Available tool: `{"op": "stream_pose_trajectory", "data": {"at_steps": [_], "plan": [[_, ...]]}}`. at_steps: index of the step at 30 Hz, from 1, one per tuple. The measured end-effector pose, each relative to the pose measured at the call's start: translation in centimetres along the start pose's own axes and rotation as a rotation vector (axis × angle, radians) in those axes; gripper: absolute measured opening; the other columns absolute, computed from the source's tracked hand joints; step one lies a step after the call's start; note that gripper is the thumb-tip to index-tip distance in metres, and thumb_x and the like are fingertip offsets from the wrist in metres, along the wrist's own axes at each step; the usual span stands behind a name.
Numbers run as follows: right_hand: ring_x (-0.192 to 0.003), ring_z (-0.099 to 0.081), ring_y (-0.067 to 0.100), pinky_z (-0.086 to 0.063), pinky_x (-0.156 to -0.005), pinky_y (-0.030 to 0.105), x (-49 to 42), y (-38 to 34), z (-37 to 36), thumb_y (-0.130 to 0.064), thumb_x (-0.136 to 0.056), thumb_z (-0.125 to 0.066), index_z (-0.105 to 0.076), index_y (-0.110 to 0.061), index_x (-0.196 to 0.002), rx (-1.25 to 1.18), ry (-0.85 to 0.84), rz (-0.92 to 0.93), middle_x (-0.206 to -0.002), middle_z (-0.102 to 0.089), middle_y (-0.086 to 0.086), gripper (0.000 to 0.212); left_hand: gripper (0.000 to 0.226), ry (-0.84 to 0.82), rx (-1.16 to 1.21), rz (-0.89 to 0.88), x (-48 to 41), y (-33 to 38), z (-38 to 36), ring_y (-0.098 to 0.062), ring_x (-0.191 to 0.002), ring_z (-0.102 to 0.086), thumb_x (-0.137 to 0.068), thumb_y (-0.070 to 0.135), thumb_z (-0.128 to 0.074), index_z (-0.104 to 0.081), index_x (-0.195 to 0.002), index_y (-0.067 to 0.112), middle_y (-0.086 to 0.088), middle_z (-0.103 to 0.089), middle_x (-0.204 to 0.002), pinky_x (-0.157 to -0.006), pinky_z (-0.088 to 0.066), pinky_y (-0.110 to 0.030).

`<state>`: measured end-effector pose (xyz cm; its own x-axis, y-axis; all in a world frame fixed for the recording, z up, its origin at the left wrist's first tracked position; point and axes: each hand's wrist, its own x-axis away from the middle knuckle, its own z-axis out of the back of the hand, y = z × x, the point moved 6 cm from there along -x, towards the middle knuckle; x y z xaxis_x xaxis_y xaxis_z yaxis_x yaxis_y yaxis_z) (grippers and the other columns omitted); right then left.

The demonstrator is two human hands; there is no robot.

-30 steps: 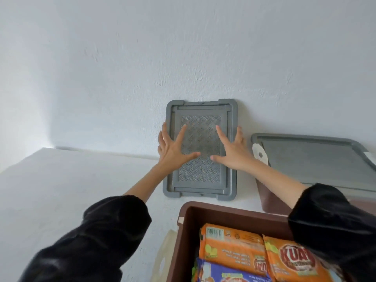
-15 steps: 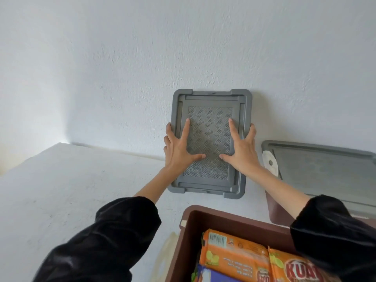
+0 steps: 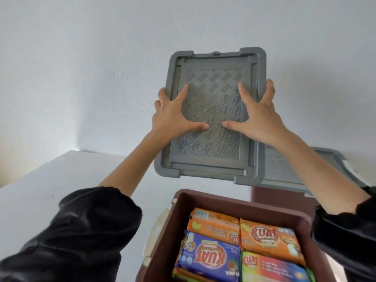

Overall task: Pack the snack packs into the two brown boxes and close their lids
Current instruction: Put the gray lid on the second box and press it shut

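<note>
Head view shows both hands, left hand [image 3: 173, 117] and right hand [image 3: 258, 117], fingers gripping the grey lid [image 3: 211, 159], now lifted off the wall toward the snack-filled open brown box [image 3: 234, 202], ready for closing

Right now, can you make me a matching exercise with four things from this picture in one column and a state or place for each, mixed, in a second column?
Things:
1. grey lid
2. near brown box
3. far brown box
4. blue snack pack

States or places:
A. lid already on, behind the open one
B. held up in the air by both hands, the left hand and the right hand
C. open, filled with packs
D. lying in the open box, front left

Pairs: 1-B, 2-C, 3-A, 4-D
</note>
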<state>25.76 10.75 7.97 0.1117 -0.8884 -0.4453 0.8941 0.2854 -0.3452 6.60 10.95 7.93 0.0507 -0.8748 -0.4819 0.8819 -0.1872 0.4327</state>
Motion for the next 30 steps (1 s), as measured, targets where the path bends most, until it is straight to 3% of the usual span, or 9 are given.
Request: {"op": "stream_pose_trajectory", "data": {"at_steps": [7, 11, 14, 20, 25, 30], "plan": [[-0.143, -0.016, 0.035, -0.021, -0.114, 0.042, 7.9, 2.2, -1.8, -0.056, -0.075, -0.065, -0.015, -0.027, -0.149, -0.042, -0.184, -0.148, -0.154, 0.020, 0.012, 0.094, 0.108, -0.416, 0.106, 0.029, 6.9, -0.6, -3.8, -0.034, -0.135, -0.025, -0.062, 0.053, -0.077, -0.015, -0.148, 0.030, -0.016, -0.019, -0.143, -0.113, -0.026, -0.046], [-0.145, -0.006, 0.032, -0.017, -0.115, 0.041, 13.1, 3.0, -4.1, -0.052, -0.076, -0.066, -0.018, -0.024, -0.149, -0.100, -0.307, -0.275, -0.154, 0.020, 0.012, 0.092, 0.100, -0.569, 0.117, 0.036, 11.1, -1.5, -6.1, -0.035, -0.131, -0.031, -0.064, 0.050, -0.077, -0.024, -0.146, 0.025, -0.016, -0.025, -0.139, -0.111, -0.030, -0.046], [-0.144, -0.011, 0.034, -0.017, -0.115, 0.039, 16.4, 3.1, -5.3, -0.052, -0.076, -0.067, -0.017, -0.024, -0.149, -0.124, -0.371, -0.359, -0.153, 0.022, 0.014, 0.093, 0.098, -0.642, 0.099, 0.038, 14.0, -2.1, -7.1, -0.036, -0.132, -0.029, -0.066, 0.052, -0.076, -0.025, -0.145, 0.025, -0.016, -0.024, -0.140, -0.111, -0.028, -0.046], [-0.145, -0.002, 0.035, -0.014, -0.116, 0.043, 21.4, 2.9, -6.7, -0.053, -0.077, -0.065, -0.019, -0.022, -0.149, -0.134, -0.416, -0.474, -0.154, 0.017, 0.016, 0.091, 0.093, -0.751, 0.014, 0.002, 18.0, -2.6, -8.3, -0.039, -0.135, -0.021, -0.070, 0.058, -0.068, -0.026, -0.145, 0.023, -0.019, -0.016, -0.145, -0.112, -0.024, -0.048], [-0.145, 0.001, 0.034, -0.009, -0.117, 0.045, 23.1, 2.8, -7.1, -0.065, -0.083, -0.046, -0.019, -0.028, -0.148, 0.060, -0.355, -0.439, -0.156, 0.010, 0.017, 0.080, 0.080, -0.677, -0.238, -0.239, 19.8, -1.9, -8.9, -0.026, -0.144, 0.015, -0.085, 0.069, -0.035, -0.011, -0.149, 0.028, -0.007, 0.017, -0.157, -0.112, 0.006, -0.056], [-0.146, 0.002, 0.029, -0.005, -0.119, 0.044, 23.5, 2.2, -7.1, -0.065, -0.088, -0.032, -0.018, -0.027, -0.149, 0.227, -0.326, -0.371, -0.158, 0.003, 0.013, 0.073, 0.065, -0.635, -0.288, -0.347, 20.6, -1.9, -9.1, -0.020, -0.146, 0.003, -0.092, 0.063, -0.021, -0.007, -0.148, 0.035, -0.002, 0.000, -0.159, -0.118, 0.003, -0.049]]}}
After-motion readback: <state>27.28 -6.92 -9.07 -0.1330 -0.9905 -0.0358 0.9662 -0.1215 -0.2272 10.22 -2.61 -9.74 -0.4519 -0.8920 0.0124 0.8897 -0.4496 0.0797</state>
